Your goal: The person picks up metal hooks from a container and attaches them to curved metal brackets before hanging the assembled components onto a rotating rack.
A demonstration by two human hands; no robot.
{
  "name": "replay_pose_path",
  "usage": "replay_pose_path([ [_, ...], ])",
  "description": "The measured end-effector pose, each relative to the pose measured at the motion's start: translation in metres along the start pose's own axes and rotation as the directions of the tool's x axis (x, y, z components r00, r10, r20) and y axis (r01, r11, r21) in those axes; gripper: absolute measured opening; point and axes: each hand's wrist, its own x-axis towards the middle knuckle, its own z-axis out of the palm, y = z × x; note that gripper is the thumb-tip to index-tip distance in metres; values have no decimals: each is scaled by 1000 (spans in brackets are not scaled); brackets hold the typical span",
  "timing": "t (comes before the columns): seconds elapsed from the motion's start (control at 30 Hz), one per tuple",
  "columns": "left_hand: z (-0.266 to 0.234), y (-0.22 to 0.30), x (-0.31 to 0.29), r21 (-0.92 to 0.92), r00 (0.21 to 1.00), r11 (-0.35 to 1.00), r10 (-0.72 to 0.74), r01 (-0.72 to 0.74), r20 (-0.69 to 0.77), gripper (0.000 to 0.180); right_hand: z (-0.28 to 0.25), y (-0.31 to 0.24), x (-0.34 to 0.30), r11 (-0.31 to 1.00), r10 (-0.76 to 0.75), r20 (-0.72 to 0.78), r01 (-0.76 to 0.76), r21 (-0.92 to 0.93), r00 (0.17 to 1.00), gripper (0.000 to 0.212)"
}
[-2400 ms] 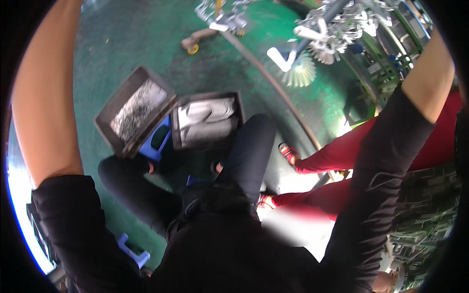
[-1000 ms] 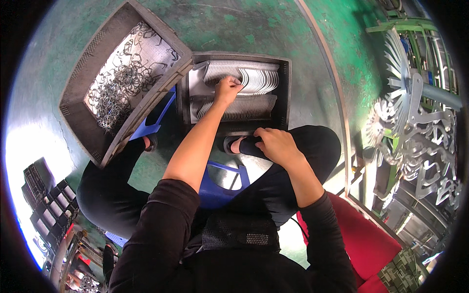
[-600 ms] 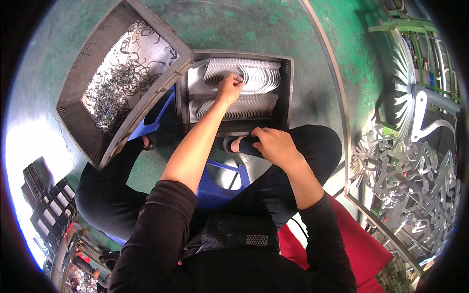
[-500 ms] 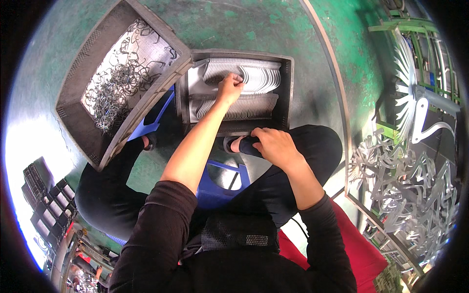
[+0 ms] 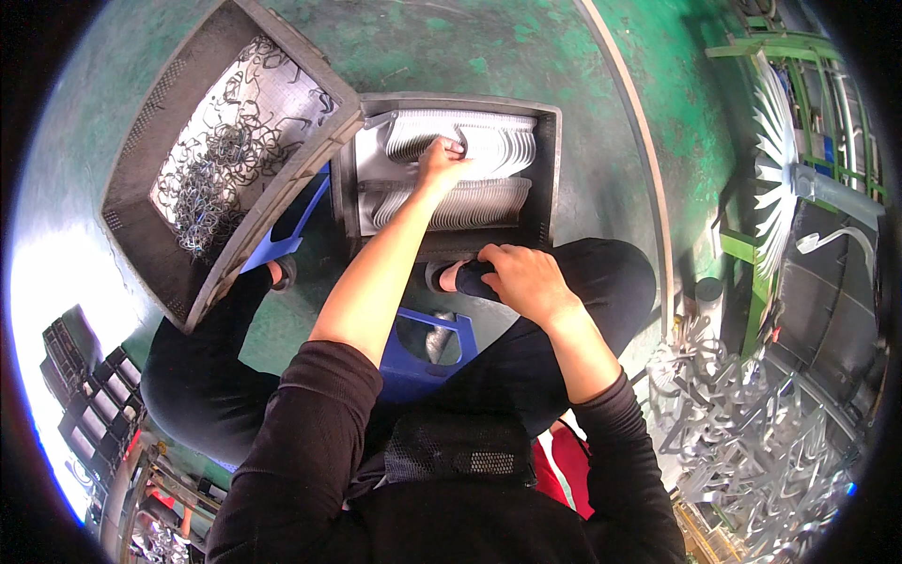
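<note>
My left hand [image 5: 442, 164] reaches into a dark plastic crate [image 5: 556, 174] in front of me. Its fingers are curled together on the far row of thin, curved metal pieces [image 5: 498, 148], at a break in that row; the fingertips are partly hidden. A second, nearer row of similar pieces [image 5: 470, 205] stands packed under my left wrist. My right hand [image 5: 531, 282] lies by my bent right leg, close to the crate's near edge. Its fingers are loosely bent, thumb apart from them, and nothing shows in them.
A tilted grey crate [image 5: 141, 179] at the left holds tangled wire hooks [image 5: 221, 160]. Blue plastic stools [image 5: 418, 376] stand beneath the crate and between my legs. At the right are a rack with fanned metal blades [image 5: 775, 179] and a heap of metal parts [image 5: 742, 423].
My left fingers have shifted slightly on the far row; my right hand has hardly moved. At the right, a pale bracket has moved away from the fanned blades, and less red cloth shows.
</note>
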Motion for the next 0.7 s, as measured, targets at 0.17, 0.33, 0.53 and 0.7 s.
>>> replay_pose_path([
  [0.17, -11, 7, 0, -18, 995, 996, -83, 84, 59, 36, -2, -2, 0, 1000, 10, 15, -10, 4, 1000, 27],
  [0.33, -16, 27, -9, -82, 993, 991, -96, 101, 72, 33, -3, -3, 0, 1000, 9, 19, -9, 11, 1000, 26],
  [0.53, -37, 79, -42, -307, 984, 947, -41, 94, 175, 29, -7, 0, 0, 994, -6, -229, 30, 104, 973, 22],
  [0.7, -64, 148, -111, -398, 962, 916, 54, 59, 267, 24, -38, -11, -1, 581, 298, -386, 155, 799, 873, 26],
])
